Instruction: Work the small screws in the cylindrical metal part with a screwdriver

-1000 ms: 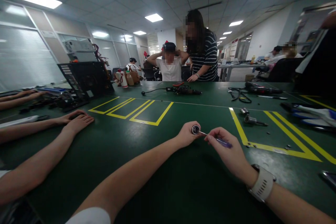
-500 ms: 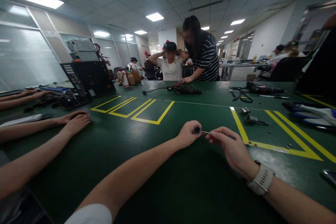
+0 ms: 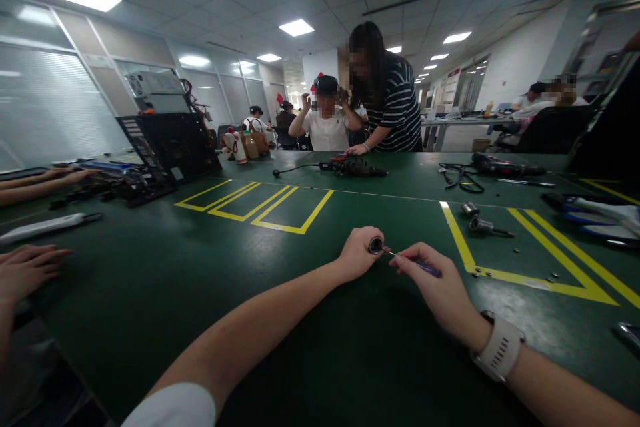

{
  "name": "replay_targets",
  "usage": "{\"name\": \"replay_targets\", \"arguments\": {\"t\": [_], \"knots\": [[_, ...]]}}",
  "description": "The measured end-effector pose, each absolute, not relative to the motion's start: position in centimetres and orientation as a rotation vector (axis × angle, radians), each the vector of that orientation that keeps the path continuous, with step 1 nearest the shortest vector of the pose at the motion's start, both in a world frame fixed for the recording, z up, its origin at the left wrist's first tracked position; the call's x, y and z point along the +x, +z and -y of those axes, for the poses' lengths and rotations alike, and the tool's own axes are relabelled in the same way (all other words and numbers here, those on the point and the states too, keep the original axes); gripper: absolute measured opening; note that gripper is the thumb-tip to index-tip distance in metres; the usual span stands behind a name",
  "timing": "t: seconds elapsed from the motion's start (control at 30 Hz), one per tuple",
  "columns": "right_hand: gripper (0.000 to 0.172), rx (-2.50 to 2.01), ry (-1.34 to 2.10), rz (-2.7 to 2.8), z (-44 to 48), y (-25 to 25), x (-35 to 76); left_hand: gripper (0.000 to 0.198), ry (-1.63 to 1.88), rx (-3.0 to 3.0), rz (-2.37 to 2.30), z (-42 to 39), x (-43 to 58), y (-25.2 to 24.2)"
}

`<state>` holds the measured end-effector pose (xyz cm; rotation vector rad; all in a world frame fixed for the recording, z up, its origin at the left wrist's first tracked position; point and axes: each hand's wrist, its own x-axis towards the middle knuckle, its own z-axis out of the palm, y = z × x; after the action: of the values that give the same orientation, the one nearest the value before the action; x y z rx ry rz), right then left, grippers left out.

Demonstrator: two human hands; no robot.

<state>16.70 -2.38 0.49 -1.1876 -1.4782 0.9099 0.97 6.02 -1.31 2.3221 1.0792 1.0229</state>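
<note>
Left hand clamped on a small round part, just above the table. Right hand pinches a screwdriver, tip at the part's face. Looks mid-job: tool engaged, part not set down.

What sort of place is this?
Probably an assembly or repair workshop: long green bench with yellow tape rectangles, an opened black computer case, and the left hand gripping a small round black part, the right hand a thin purple-handled screwdriver.
</note>
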Motion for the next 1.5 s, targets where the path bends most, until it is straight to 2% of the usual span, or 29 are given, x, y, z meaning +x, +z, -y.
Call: {"name": "replay_targets", "arguments": {"t": [0.17, 0.27, 0.57, 0.93, 1.03, 1.27, 1.33, 1.5], "knots": [[0.012, -0.991, 1.293, 1.07, 1.8, 0.3, 17.1, 0.015, 1.05, 2.217, -0.941, -6.0, 0.9, -1.3], [0.011, -0.935, 1.381, 0.966, 1.7, 0.1, 17.1, 0.015, 1.066, 2.17, -0.928, -6.0, 1.0, -1.3], [0.013, -1.229, 0.873, 1.46, 2.9, 0.4, 16.4, 0.017, 1.004, 2.431, -1.108, -6.0, 1.0, -1.4], [0.011, -0.948, 1.417, 0.921, 1.9, 0.1, 16.9, 0.015, 1.042, 2.266, -0.97, -5.8, 1.0, -1.1], [0.01, -0.966, 1.342, 0.963, 1.9, -0.1, 16.7, 0.015, 1.019, 2.284, -1.012, -5.8, 1.1, -1.0], [0.014, -1.255, 0.887, 1.414, 2.9, 0.4, 16.2, 0.013, 0.974, 2.508, -1.149, -5.8, 1.2, -1.4], [0.015, -1.248, 0.907, 1.415, 3.0, 0.5, 16.3, 0.014, 0.974, 2.529, -1.132, -5.8, 1.2, -1.4], [0.013, -1.052, 1.252, 1.064, 2.5, 0.7, 16.7, 0.016, 1.026, 2.41, -1.046, -5.9, 1.0, -1.3]]}}
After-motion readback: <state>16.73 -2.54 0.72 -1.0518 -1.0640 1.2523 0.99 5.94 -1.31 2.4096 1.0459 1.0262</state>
